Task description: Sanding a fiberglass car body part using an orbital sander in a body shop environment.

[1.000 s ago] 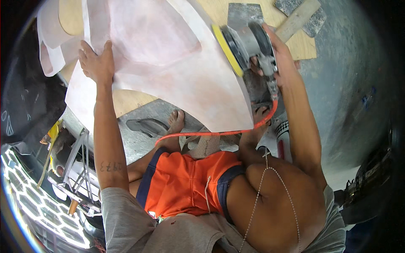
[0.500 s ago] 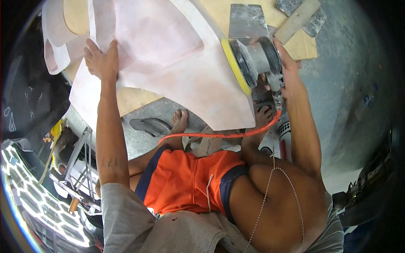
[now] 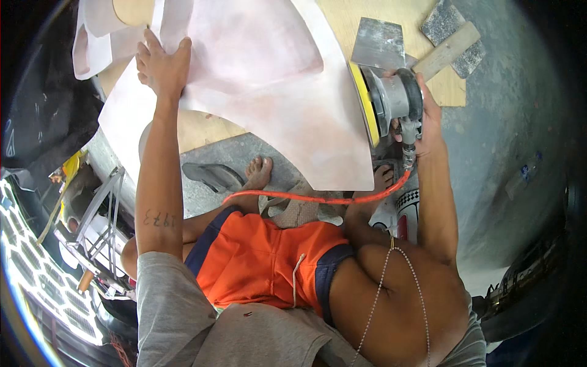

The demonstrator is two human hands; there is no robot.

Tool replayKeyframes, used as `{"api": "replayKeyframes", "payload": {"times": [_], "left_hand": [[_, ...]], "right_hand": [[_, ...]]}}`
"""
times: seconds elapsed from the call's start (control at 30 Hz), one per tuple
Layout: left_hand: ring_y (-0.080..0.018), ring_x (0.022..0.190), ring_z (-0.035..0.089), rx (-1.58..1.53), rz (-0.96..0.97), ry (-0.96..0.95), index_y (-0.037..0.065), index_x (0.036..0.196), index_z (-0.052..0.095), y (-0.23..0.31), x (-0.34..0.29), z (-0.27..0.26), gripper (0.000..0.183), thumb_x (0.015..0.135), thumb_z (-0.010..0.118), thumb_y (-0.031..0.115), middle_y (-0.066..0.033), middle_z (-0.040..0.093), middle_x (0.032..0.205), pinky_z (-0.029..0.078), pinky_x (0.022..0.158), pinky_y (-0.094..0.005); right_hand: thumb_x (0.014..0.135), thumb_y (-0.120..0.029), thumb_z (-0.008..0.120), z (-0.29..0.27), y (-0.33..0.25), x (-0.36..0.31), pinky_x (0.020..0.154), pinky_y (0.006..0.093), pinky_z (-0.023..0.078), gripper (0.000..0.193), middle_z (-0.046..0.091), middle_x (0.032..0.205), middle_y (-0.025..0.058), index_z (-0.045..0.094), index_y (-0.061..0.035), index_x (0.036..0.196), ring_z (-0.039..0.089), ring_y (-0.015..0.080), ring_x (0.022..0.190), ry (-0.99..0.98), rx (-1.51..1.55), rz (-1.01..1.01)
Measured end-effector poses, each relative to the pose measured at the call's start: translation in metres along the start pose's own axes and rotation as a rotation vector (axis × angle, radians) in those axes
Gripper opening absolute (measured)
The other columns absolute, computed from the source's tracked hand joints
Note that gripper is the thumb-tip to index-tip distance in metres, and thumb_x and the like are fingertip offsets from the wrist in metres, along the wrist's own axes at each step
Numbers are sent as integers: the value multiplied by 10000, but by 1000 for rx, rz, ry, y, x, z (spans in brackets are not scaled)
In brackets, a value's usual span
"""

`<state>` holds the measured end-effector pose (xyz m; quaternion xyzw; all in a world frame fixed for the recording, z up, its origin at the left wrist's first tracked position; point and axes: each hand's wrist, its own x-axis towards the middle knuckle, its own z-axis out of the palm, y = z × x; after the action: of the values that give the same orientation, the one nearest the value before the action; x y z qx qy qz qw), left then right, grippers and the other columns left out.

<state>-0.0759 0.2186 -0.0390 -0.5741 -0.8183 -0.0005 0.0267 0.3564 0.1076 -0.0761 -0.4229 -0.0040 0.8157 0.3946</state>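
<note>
Shifted and turned slightly in view since half a second ago, the big pale panel (image 3: pixel 257 85) lies over the plywood board (image 3: pixel 211 130) before the seated person; now the grey sander (image 3: pixel 394 101), yellow pad (image 3: pixel 365 107) at the panel's right edge, contact impossible to tell, grasped by the right hand (image 3: pixel 430 119); left hand (image 3: pixel 164 66) spread on the panel, fingers apart.

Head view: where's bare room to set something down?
Most room: floor right of the right hand and board; a bluish scrap lies there. Small patch: the board between plate and stick. Crowded: around the feet, with hose and slipper; far left, black sheet.
</note>
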Motion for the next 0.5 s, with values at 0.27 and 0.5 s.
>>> {"api": "replayKeyframes", "payload": {"times": [0.27, 0.5], "left_hand": [[-431, 1520, 195, 26, -4, 21, 104, 1609, 276, -2, 0, 3, 997, 803, 665, 543, -259, 252, 1635, 158, 1210, -581], [-428, 1516, 217, 40, -21, 39, 112, 1608, 287, 2, -3, 2, 972, 817, 682, 516, -256, 275, 1629, 157, 1210, -583]], "right_hand": [[1069, -503, 401, 13, -12, 17, 300, 260, 477, 548, 671, 649, 119, 577, -40, 1304, 590, 170, 383, 9, 87, 7], [1070, -495, 398, 23, -28, 44, 322, 284, 504, 561, 686, 695, 127, 566, -18, 1315, 619, 184, 431, -130, 51, 38]]}}
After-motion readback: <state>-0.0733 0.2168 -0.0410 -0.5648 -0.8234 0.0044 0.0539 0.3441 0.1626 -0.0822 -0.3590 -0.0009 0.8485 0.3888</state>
